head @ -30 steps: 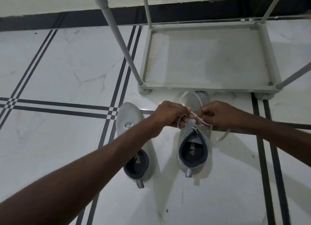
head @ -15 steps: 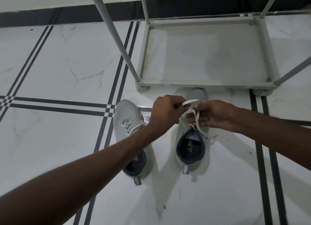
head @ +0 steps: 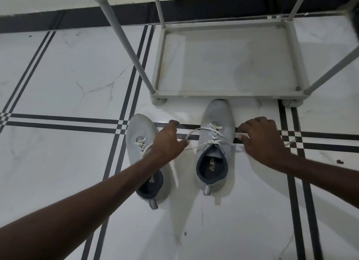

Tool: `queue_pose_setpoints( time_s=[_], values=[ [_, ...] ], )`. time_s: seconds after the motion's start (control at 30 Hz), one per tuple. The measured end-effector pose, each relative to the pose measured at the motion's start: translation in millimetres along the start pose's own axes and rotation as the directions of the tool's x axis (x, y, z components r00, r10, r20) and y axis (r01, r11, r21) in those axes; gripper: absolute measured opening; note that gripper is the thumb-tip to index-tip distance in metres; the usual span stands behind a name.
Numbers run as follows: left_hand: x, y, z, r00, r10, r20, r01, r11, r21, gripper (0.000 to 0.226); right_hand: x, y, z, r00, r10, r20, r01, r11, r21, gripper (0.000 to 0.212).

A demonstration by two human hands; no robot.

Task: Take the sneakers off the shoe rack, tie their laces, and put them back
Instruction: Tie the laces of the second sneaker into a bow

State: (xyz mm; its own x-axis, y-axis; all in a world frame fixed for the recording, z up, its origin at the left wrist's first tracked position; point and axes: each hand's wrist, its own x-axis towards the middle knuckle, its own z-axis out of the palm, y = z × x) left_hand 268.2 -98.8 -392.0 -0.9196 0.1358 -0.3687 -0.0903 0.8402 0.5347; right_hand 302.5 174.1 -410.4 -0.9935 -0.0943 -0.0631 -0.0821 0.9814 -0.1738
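Two grey sneakers with white laces stand on the tiled floor, toes toward the rack. The right sneaker (head: 215, 141) lies between my hands. My left hand (head: 169, 141) pinches a lace loop to the left of it. My right hand (head: 261, 141) grips the other lace end to the right, and the white lace (head: 208, 142) is stretched taut across the tongue. The left sneaker (head: 140, 135) sits beside it, partly hidden under my left forearm, its laces showing near the wrist. The grey shoe rack (head: 223, 94) stands just beyond, its bottom shelf bare.
Slanted grey rack poles (head: 124, 40) rise at the front left and right corners. The floor is white marble tile with black stripe lines (head: 64, 121). A dark skirting band runs along the wall behind the rack.
My hands were close together over the right sneaker's tongue; now they have pulled apart sideways, drawing the lace tight. The view has tilted slightly downward.
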Motion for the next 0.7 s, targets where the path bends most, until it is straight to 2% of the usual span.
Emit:
queue_pose_setpoints(
  time_s=[0.03, 0.07, 0.1, 0.17, 0.2, 0.27, 0.37, 0.5, 0.63, 0.7],
  values=[
    [-3, 7, 1, 0.988, 0.132, -0.075, -0.131, 0.991, 0.018, 0.048, -4, -8, 2, 0.997, -0.075, -0.028, 0.076, 0.996, 0.056, 0.014],
    [-5, 13, 2, 0.973, 0.213, -0.089, -0.214, 0.977, -0.006, 0.038, -8, -16, 3, 0.988, -0.144, -0.059, 0.151, 0.979, 0.138, 0.014],
    [-7, 20, 4, 0.969, 0.244, -0.033, -0.244, 0.969, -0.025, 0.029, -11, -24, 1, 0.979, -0.186, -0.085, 0.201, 0.951, 0.237, 0.012],
    [-8, 30, 10, 0.97, 0.187, 0.158, -0.191, 0.982, 0.011, 0.023, -11, -36, 0, 0.977, -0.197, -0.084, 0.214, 0.89, 0.403, 0.011],
    [-7, 31, 14, 0.968, 0.146, 0.202, -0.157, 0.987, 0.036, 0.022, -9, -40, -1, 0.983, -0.176, -0.048, 0.179, 0.875, 0.451, 0.015],
    [-4, 31, 16, 0.976, 0.103, 0.191, -0.11, 0.994, 0.029, 0.018, -4, -43, -1, 0.994, -0.093, 0.063, 0.047, 0.855, 0.516, 0.018],
    [-1, 31, 14, 0.979, 0.114, 0.167, -0.109, 0.993, -0.041, 0.01, 3, -42, -3, 0.981, 0.006, 0.192, -0.118, 0.807, 0.579, 0.017],
    [1, 31, 14, 0.977, 0.144, 0.158, -0.134, 0.989, -0.068, 0.004, 5, -43, -9, 0.958, 0.046, 0.284, -0.221, 0.753, 0.62, 0.015],
    [5, 29, 18, 0.969, 0.181, 0.17, -0.17, 0.982, -0.082, 0.007, 4, -45, -12, 0.942, 0.062, 0.33, -0.285, 0.67, 0.686, 0.01],
    [7, 29, 16, 0.969, 0.208, 0.136, -0.202, 0.978, -0.054, 0.006, 6, -43, -13, 0.938, 0.057, 0.343, -0.292, 0.664, 0.689, 0.01]
  ],
)
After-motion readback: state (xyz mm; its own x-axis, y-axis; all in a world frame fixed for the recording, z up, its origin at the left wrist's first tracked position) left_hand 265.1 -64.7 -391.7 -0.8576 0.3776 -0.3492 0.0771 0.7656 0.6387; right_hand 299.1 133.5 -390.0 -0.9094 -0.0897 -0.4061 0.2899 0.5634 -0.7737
